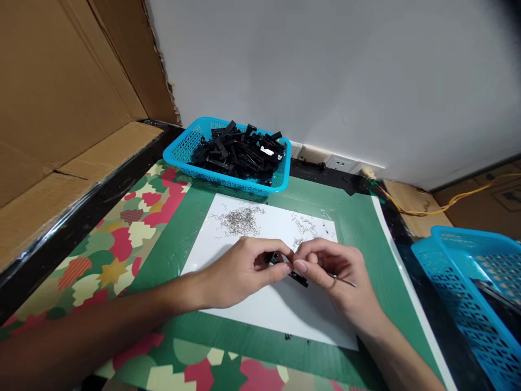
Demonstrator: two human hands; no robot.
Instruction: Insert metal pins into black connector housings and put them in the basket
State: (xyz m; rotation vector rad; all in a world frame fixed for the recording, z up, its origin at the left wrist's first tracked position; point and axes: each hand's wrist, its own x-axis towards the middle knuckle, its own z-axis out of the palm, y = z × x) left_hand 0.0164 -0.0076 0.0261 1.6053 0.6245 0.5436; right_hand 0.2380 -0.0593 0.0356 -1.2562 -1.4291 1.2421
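Observation:
My left hand is closed, thumb and fingers pinching a black plastic part above the white sheet. Against its fingertips, my right hand pinches at the same spot; anything tiny between those fingertips is hidden. A thin metal tool, perhaps tweezers, lies across the right palm and sticks out past the thumb. Behind the left hand, a dense heap of small bent metal wires rests on the sheet. A looser scatter of similar wires lies beyond the right hand.
A blue basket heaped with black plastic parts stands at the back. Another blue basket is at the right edge. Cardboard walls the left side. A cable runs from the wall sockets to the right.

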